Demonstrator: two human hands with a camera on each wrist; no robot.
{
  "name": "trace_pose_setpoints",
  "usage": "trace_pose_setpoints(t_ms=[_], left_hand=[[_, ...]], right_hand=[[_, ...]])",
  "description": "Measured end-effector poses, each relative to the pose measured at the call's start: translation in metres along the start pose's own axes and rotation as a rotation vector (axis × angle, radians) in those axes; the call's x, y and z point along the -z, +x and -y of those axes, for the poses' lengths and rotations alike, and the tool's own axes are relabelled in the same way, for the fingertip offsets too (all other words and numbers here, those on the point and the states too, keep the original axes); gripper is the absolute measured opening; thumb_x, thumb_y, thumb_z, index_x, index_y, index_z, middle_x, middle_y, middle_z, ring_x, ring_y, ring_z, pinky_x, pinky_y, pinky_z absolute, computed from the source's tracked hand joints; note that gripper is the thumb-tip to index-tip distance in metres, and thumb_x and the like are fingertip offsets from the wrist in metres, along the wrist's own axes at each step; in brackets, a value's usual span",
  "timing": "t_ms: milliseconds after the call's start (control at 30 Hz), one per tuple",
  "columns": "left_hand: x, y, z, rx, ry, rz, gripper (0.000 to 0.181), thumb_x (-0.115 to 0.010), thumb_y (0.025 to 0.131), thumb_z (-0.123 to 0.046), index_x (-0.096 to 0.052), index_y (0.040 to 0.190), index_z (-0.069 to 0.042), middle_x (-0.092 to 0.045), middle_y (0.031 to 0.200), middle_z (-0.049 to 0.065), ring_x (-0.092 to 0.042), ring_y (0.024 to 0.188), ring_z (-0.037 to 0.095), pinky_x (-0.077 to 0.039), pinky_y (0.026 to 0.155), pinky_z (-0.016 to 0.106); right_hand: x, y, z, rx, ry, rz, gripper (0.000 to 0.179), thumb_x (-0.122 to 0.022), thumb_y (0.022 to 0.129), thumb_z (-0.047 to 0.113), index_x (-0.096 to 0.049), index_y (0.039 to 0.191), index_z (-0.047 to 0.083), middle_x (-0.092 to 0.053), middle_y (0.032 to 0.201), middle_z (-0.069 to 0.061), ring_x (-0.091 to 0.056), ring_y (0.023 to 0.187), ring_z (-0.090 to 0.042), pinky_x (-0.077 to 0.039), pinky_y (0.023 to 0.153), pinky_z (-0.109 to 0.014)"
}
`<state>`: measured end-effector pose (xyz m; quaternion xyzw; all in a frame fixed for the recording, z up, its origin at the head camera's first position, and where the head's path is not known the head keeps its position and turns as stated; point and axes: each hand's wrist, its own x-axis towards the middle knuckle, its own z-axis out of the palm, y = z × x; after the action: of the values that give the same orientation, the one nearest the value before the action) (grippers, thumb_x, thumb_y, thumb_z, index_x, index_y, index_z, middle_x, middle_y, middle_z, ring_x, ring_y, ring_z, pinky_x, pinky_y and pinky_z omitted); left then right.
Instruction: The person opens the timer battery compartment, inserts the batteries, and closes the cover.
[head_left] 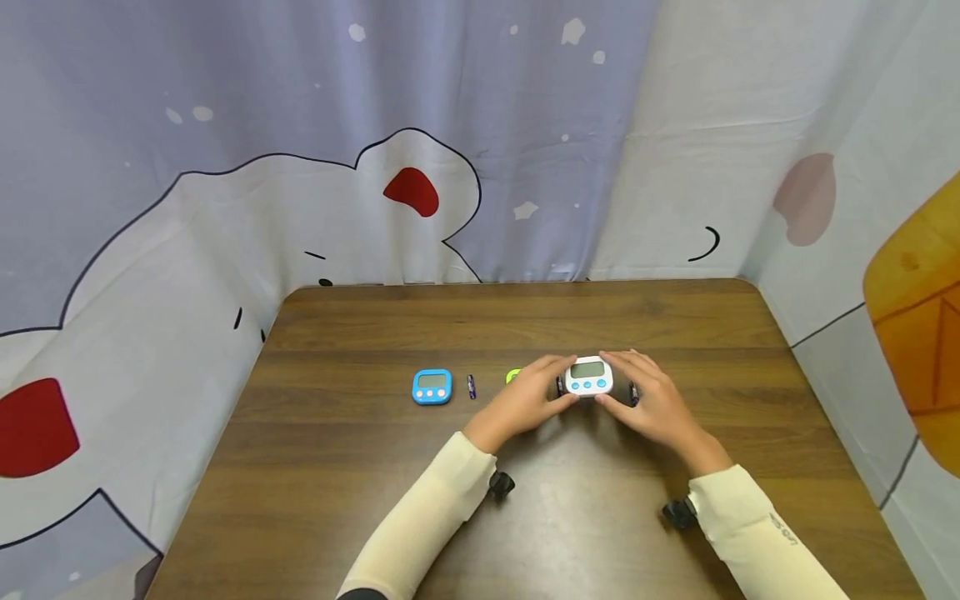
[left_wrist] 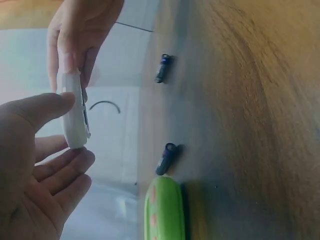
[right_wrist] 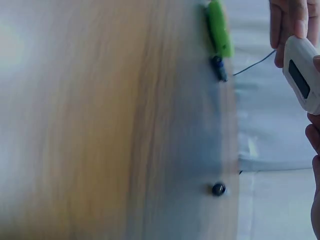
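A white digital timer [head_left: 588, 377] with a grey screen and three blue buttons is held up off the table between both hands. My left hand [head_left: 527, 398] pinches its left side between thumb and fingers. On the opposite side, my right hand [head_left: 651, 403] grips it likewise, thumb at the lower edge and fingertips at the upper corner. The left wrist view shows the timer [left_wrist: 75, 112] edge-on; its back faces the table. Beneath it lie two small dark batteries, one [left_wrist: 166, 159] by the end of a green timer [left_wrist: 165, 212] and one [left_wrist: 163, 68] farther right.
A blue timer [head_left: 432, 387] lies on the left part of the wooden table [head_left: 360, 483], with a battery [head_left: 471, 387] to its right. My left hand partly hides the green timer in the head view. A printed curtain [head_left: 525, 125] hangs behind the table.
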<state>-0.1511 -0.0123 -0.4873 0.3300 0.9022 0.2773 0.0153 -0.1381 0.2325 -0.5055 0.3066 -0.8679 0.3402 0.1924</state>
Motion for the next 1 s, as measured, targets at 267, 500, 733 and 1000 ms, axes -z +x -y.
trace_pose_setpoints(t_ms=[267, 500, 733, 1000], left_hand=[[0.005, -0.018, 0.002, 0.008, -0.108, -0.054, 0.063, -0.060, 0.095, -0.044, -0.042, 0.148, -0.014, -0.051, 0.139, 0.003, -0.048, 0.128, 0.013, -0.040, 0.106, 0.029], [0.007, -0.027, 0.004, -0.008, -0.126, -0.111, 0.061, -0.061, 0.094, -0.046, -0.045, 0.147, -0.020, -0.054, 0.136, -0.001, -0.050, 0.125, 0.012, -0.043, 0.104, 0.035], [0.004, -0.031, 0.008, 0.009, -0.118, -0.155, 0.057, -0.057, 0.096, -0.049, -0.047, 0.145, -0.024, -0.055, 0.138, -0.001, -0.051, 0.126, 0.016, -0.043, 0.104, 0.038], [-0.001, -0.034, 0.010, -0.018, -0.119, -0.251, 0.052, -0.052, 0.101, -0.041, -0.046, 0.146, -0.017, -0.047, 0.145, -0.002, -0.049, 0.128, 0.017, -0.042, 0.105, 0.035]], right_hand=[[-0.007, -0.002, 0.019, -0.060, 0.064, -0.075, 0.067, -0.084, 0.075, 0.022, -0.058, 0.136, 0.013, -0.060, 0.131, -0.005, -0.056, 0.120, -0.027, -0.039, 0.107, -0.035], [-0.020, -0.001, 0.027, -0.058, 0.149, -0.160, 0.067, -0.085, 0.073, 0.013, -0.059, 0.135, 0.012, -0.060, 0.129, -0.003, -0.058, 0.116, -0.022, -0.039, 0.103, -0.020], [-0.023, 0.013, 0.049, -0.047, 0.258, -0.235, 0.064, -0.084, 0.067, -0.008, -0.060, 0.126, -0.005, -0.062, 0.122, -0.017, -0.062, 0.104, -0.030, -0.050, 0.095, -0.034], [-0.018, 0.033, 0.076, -0.107, 0.266, -0.285, 0.057, -0.081, 0.070, -0.009, -0.062, 0.123, -0.006, -0.063, 0.114, -0.022, -0.063, 0.100, -0.030, -0.048, 0.095, -0.024]])
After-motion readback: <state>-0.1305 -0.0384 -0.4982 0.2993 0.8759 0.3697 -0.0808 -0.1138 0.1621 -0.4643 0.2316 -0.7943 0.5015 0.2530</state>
